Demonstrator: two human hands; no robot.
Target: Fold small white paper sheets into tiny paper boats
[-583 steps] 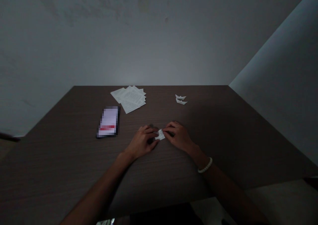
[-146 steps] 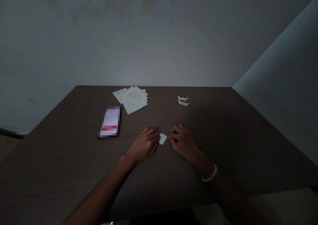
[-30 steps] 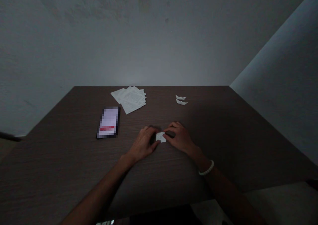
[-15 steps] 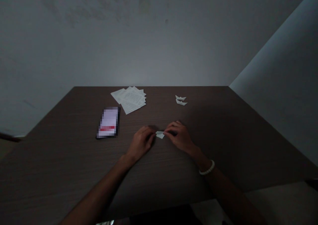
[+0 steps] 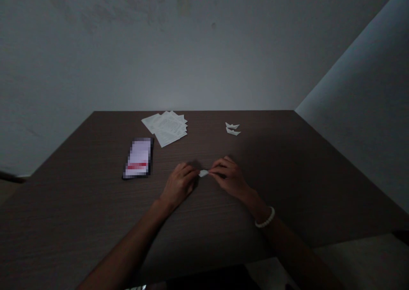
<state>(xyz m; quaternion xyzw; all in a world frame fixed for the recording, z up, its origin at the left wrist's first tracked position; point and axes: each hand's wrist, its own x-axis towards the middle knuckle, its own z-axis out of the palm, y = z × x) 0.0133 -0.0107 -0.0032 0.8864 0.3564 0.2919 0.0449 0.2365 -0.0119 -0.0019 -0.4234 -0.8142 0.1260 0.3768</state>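
Note:
A small folded piece of white paper [image 5: 203, 173] is pinched between my two hands, low over the middle of the table. My left hand [image 5: 181, 182] grips its left end between thumb and fingers. From the other side my right hand [image 5: 230, 177], with a pale beaded bracelet on the wrist, pinches the right end. Fingertips hide both ends of the paper, so its exact folds are hard to make out. Beyond my right hand lie two small folded paper boats [image 5: 233, 132], one close behind the other.
A spread pile of printed paper sheets [image 5: 169, 128] lies toward the back left. In front of it rests a phone [image 5: 138, 158] with a lit, blurred screen. The brown table [image 5: 271, 153] meets a wall [image 5: 198, 68] at its far edge, and another wall rises at the right.
The visible part of the folded paper has become smaller and narrower. My right fingertips have moved slightly left, closer to my left hand.

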